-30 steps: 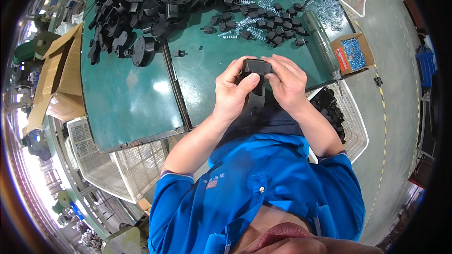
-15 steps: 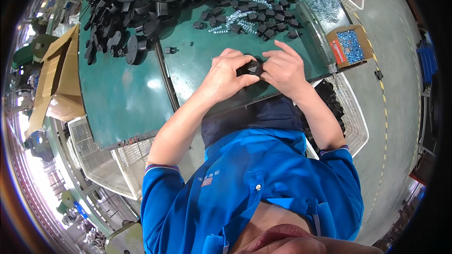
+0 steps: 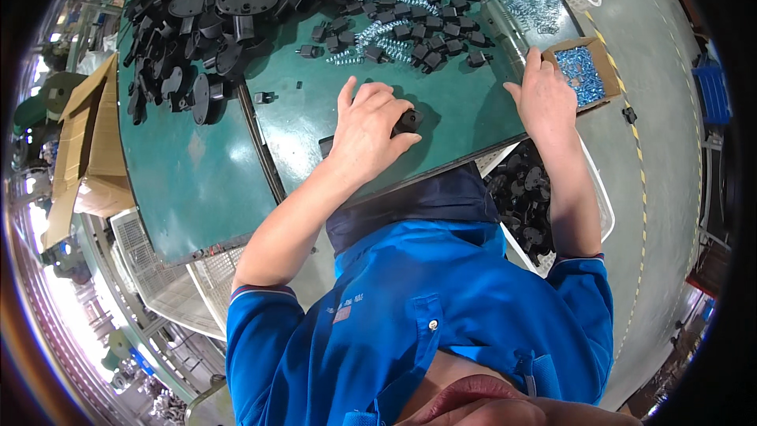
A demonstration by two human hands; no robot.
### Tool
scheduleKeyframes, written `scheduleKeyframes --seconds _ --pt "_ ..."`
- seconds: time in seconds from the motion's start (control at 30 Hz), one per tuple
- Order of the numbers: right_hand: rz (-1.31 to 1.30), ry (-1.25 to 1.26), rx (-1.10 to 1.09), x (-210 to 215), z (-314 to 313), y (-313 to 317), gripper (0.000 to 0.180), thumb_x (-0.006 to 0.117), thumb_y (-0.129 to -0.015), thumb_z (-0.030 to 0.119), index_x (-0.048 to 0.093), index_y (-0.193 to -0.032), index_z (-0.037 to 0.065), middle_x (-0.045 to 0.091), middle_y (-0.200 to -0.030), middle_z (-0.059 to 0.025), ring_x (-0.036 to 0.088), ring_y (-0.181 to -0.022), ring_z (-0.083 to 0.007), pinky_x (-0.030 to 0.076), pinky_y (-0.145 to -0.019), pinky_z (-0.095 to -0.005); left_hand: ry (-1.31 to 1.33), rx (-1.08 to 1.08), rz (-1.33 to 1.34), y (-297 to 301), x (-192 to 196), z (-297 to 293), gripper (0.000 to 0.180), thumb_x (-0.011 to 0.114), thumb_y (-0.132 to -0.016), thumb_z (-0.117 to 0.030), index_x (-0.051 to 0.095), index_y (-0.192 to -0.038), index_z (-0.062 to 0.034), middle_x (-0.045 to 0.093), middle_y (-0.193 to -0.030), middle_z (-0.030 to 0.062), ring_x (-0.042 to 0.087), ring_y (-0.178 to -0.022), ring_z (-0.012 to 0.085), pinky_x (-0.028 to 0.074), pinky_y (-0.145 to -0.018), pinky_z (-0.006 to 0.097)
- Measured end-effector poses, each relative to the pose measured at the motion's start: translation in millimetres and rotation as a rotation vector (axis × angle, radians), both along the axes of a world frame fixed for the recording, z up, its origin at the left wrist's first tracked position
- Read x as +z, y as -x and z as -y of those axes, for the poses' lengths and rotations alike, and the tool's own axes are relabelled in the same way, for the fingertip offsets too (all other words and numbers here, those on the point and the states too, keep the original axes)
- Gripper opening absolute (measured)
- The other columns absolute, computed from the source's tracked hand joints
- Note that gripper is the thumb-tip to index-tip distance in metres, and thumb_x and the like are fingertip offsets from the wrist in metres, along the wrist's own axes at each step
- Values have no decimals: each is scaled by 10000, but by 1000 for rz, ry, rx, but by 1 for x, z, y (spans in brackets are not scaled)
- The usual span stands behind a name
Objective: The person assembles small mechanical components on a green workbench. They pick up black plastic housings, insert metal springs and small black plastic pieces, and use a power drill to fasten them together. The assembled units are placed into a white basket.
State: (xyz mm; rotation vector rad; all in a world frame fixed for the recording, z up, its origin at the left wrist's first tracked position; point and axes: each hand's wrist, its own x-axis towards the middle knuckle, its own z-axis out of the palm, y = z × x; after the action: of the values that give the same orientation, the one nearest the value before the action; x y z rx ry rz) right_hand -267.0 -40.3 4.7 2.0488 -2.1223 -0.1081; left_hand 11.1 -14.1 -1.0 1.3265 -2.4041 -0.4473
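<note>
My left hand [image 3: 369, 130] is closed around a black plastic part [image 3: 408, 121] at the table's near edge. The part's dark end sticks out between thumb and forefinger, and my palm hides the middle. A black edge [image 3: 326, 147] shows on the hand's other side; whether it belongs to the same part I cannot tell. My right hand [image 3: 548, 99] lies over the lower end of a cylindrical power screwdriver [image 3: 505, 30], fingers on one side and thumb on the other. The screwdriver's tip is hidden under that hand.
Black oval-based parts [image 3: 246, 0] are heaped at the far left. Small black blocks [image 3: 430, 31] and springs [image 3: 536, 0] lie across the far middle and right. A cardboard box of bluish screws [image 3: 582, 71] sits by the right edge. Below it stands a white basket [image 3: 605, 197] of black parts.
My right hand has left the black part and moved right to the screwdriver. My left hand keeps the part, now lower over the table and slightly left.
</note>
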Motion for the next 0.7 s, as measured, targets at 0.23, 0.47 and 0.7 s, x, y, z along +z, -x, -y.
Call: scheduleKeyframes --seconds 0.23,0.47,0.7 --pt "325 237 209 4 -1 6 581 781 -798 204 533 -1266 -36 685 -970 -179 699 -816 -273 550 -704 -357 7 -50 114 4 4 4 415 816 -672 -242 695 -1035 -82 616 -950 50 567 -1088 242 294 -1116 558" --pt "1760 398 677 43 -11 -39 541 754 -769 22 486 -1238 -20 575 -1005 -115 604 -768 -185 542 -726 -327 -2 -34 109 3 3 4 409 825 -659 -234 698 -1022 -94 609 -932 41 574 -1060 228 312 -1114 536" --pt "1999 421 867 38 -2 -97 438 707 -838 30 437 -1175 -47 554 -1001 -160 668 -758 -237 574 -656 -318 -17 -29 73 2 1 4 407 830 -651 -226 700 -1017 -104 609 -905 26 583 -1029 226 331 -1103 527"
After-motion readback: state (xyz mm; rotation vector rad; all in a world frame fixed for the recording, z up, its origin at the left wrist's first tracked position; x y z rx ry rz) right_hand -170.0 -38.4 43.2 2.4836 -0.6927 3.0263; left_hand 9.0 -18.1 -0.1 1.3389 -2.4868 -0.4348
